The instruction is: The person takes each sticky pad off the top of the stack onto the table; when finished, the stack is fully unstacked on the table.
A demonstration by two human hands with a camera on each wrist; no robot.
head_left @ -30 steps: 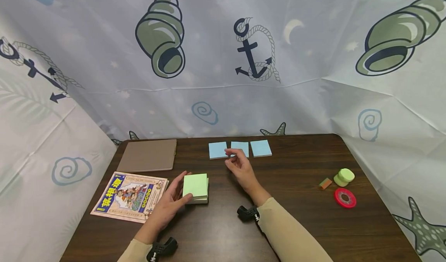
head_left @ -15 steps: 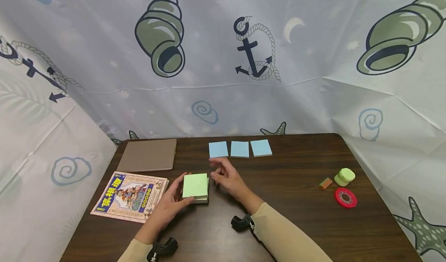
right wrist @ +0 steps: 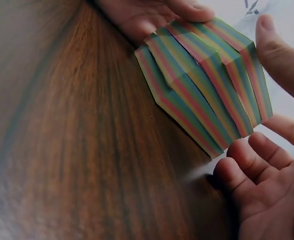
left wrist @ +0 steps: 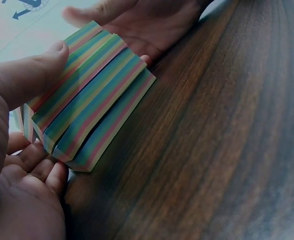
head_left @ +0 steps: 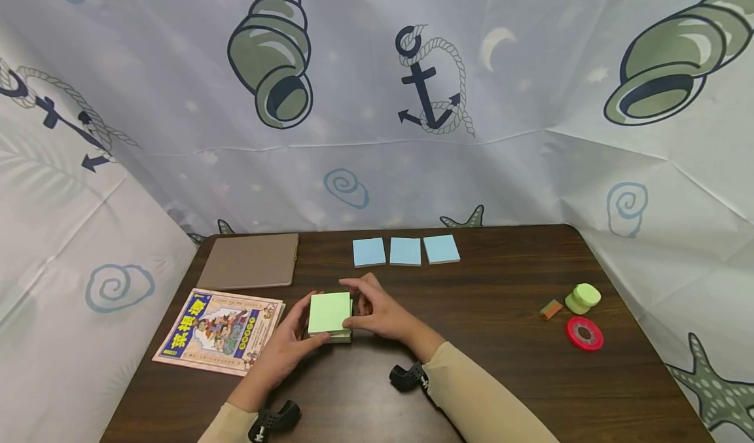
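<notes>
A stack of sticky note pads (head_left: 329,313), light green on top with striped sides, rests on the table. My left hand (head_left: 288,336) grips its left side, thumb (left wrist: 52,62) along the striped edges and fingers round the far side. At the right side is my right hand (head_left: 379,312), its thumb tip right by the near corner and its index finger reaching past the far corner. In the right wrist view that thumb (right wrist: 268,30) stands slightly off the pads, while the other fingers curve close to them. Several layers sit slightly out of line.
Three blue sticky pads (head_left: 369,252) lie in a row at the back. On the left are a brown notebook (head_left: 250,262) and an illustrated booklet (head_left: 218,332). A red ring (head_left: 584,334), a green round piece (head_left: 582,299) and a small orange-and-green block (head_left: 551,309) sit right.
My right hand has come left and nearer from the blue pads to the right side of the green-topped stack. My left hand has stayed on the stack.
</notes>
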